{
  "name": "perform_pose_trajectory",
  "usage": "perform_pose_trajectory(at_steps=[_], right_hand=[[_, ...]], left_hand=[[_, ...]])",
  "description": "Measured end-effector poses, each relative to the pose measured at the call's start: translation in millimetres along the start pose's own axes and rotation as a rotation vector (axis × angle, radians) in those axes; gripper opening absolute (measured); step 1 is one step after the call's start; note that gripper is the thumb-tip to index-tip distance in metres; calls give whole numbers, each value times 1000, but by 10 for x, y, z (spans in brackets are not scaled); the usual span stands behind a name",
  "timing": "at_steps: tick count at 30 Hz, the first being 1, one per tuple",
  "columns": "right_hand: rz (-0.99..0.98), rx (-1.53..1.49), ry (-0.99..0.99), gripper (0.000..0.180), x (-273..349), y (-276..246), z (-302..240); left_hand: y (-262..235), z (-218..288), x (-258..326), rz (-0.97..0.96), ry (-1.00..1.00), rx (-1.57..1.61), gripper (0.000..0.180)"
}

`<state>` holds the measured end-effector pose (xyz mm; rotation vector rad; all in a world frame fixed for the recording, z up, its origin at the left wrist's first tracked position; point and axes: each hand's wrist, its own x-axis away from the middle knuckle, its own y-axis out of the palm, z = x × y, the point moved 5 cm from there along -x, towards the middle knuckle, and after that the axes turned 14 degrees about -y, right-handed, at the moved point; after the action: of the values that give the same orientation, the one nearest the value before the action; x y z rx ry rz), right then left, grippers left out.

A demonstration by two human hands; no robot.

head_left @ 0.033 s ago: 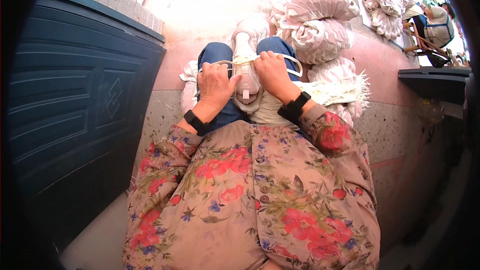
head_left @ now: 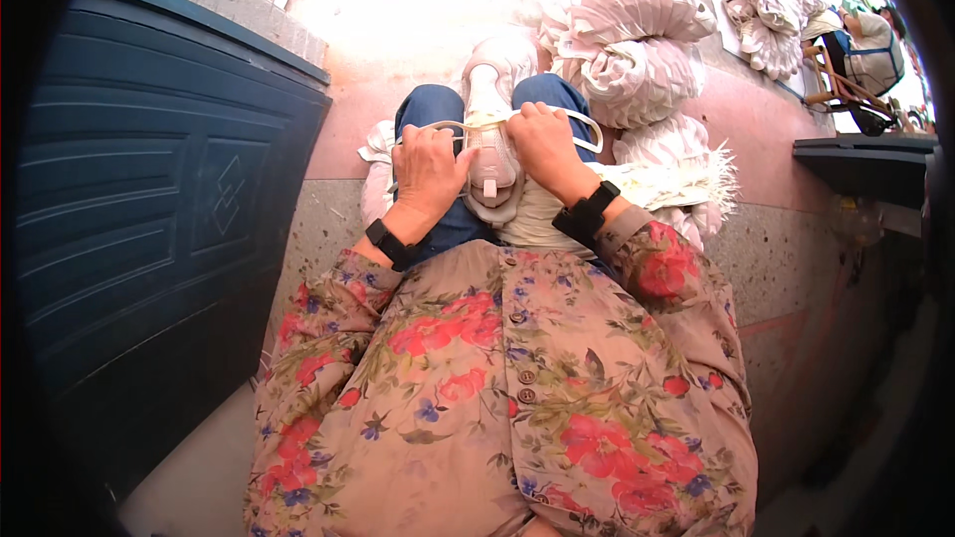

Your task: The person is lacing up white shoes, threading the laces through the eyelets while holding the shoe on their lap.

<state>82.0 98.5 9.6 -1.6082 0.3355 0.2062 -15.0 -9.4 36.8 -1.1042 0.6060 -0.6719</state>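
A pale sneaker (head_left: 491,161) stands between my jeans-clad knees, its heel toward me and its toe pointing away. Across its opening runs a cream-white shoelace (head_left: 594,129), looping out on both sides over the knees. My left hand (head_left: 428,171), left of the shoe, is closed with its fingers curled on the lace, thumb beside the shoe's collar. On the other side my right hand (head_left: 545,146) pinches the lace close above the shoe's opening. The fingertips of both hands are partly hidden. Each wrist wears a black band.
Beside my right knee lies a bundle of cream laces (head_left: 686,177) with fringed ends. Coiled whitish ruffled pieces (head_left: 637,55) are heaped beyond it, with another heap (head_left: 764,20) farther right. A dark blue panel (head_left: 129,169) stands at left; a dark ledge (head_left: 865,161) juts in at right.
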Motion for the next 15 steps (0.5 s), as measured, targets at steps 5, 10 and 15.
perform_pose_trajectory(at_steps=[5, 10, 15], right_hand=[[-21, -9, 119, 12, 71, -134, -14], [-4, -23, 170, 12, 64, -213, -103], [-131, -83, 318, 10, 136, 49, 34]], left_hand=[[116, -108, 7, -57, -43, 56, 24], [214, -191, -36, -72, -103, 245, 26], [373, -194, -113, -426, -394, 515, 20]])
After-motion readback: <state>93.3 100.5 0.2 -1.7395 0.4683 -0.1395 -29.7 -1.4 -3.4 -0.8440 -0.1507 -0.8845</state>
